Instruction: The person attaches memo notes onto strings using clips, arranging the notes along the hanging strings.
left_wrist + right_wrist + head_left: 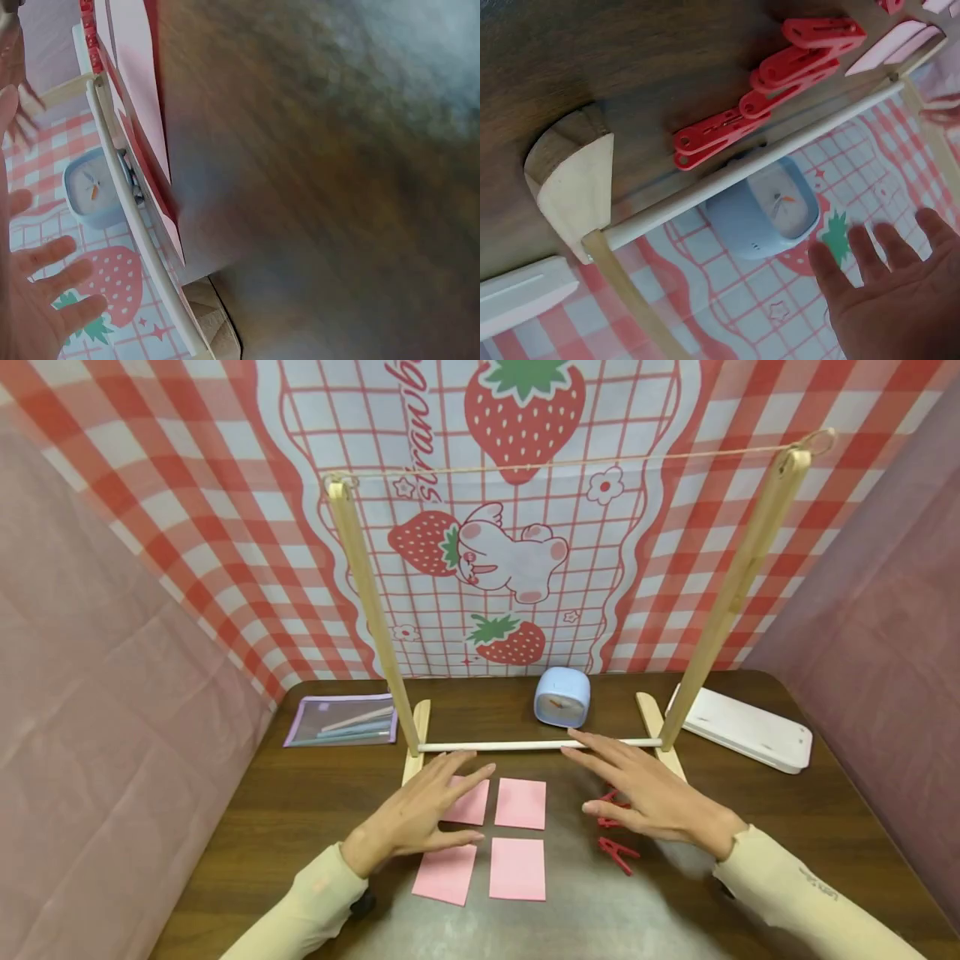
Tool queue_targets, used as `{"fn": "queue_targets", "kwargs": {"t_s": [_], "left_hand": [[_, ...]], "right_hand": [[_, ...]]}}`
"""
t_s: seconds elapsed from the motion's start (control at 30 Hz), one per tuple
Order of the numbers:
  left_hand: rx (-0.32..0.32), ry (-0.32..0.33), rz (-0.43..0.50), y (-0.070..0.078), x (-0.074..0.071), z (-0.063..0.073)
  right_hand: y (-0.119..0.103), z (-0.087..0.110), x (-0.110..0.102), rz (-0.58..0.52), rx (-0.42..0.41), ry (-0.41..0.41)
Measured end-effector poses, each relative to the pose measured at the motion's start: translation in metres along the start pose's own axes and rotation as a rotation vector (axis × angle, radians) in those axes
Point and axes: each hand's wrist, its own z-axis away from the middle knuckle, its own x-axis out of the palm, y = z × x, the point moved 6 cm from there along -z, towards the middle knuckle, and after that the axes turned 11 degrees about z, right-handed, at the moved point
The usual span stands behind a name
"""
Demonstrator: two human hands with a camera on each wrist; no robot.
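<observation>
My left hand (pixel 416 810), fingers spread and holding nothing, hovers over the left pair of pink paper squares (pixel 517 869), partly covering them. Several of these squares lie in two rows on the table. To the right, my right hand (pixel 648 789) is also empty with its fingers extended, above red clothespins (pixel 618 855). The right wrist view shows several red clothespins (pixel 720 135) lying in a row, some hidden from above by the hand. Just beyond both hands stands a wooden frame (pixel 371 618) with a white crossbar (pixel 510 746) low down and a string (pixel 525 466) tied between its post tops.
A blue clock (pixel 562 697) stands behind the crossbar. At the back left lies a purple-edged mesh pouch (pixel 300 727) with pens inside; a white flat case (pixel 750 731) lies behind the right post. A checked strawberry cloth (pixel 517 560) hangs behind the table.
</observation>
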Motion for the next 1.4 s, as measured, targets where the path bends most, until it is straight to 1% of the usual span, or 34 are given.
{"fn": "queue_targets", "kwargs": {"t_s": [0.13,0.2,0.27,0.33,0.4,0.47,0.57,0.67,0.93,1.1,1.23,1.4], "left_hand": [[-0.019,0.055,-0.001,-0.004,-0.003,0.001],[-0.046,0.063,0.009,-0.006,-0.004,0.002],[-0.075,0.059,0.032,-0.009,-0.004,0.002],[-0.105,0.045,0.062,-0.011,-0.004,0.003],[-0.136,0.031,0.088,-0.013,-0.003,0.004],[-0.153,0.021,0.106,-0.015,-0.003,0.004],[-0.171,0.008,0.111,-0.019,-0.001,0.006],[-0.175,-0.015,0.094,-0.021,0.001,0.008],[-0.18,-0.101,0.071,-0.023,0.006,0.011],[-0.195,-0.126,0.047,-0.025,0.008,0.012],[-0.18,-0.1,0.03,-0.026,0.008,0.011],[-0.151,-0.046,0.021,-0.025,0.006,0.009]], "right_hand": [[0.012,0.003,0.0,-0.068,0.069,-0.015],[0.018,0.006,0.002,-0.093,0.106,-0.029],[0.024,0.007,0.004,-0.105,0.127,-0.028],[0.029,0.008,0.005,-0.104,0.123,-0.007],[0.032,0.009,0.006,-0.093,0.099,0.022],[0.036,0.01,0.007,-0.075,0.076,0.05],[0.04,0.011,0.009,-0.065,0.056,0.068],[0.045,0.013,0.012,-0.056,0.051,0.063],[0.052,0.016,0.018,-0.057,0.07,-0.012],[0.055,0.017,0.021,-0.052,0.086,-0.061],[0.057,0.02,0.025,-0.024,0.105,-0.096],[0.057,0.022,0.028,-0.016,0.103,-0.081]]}}
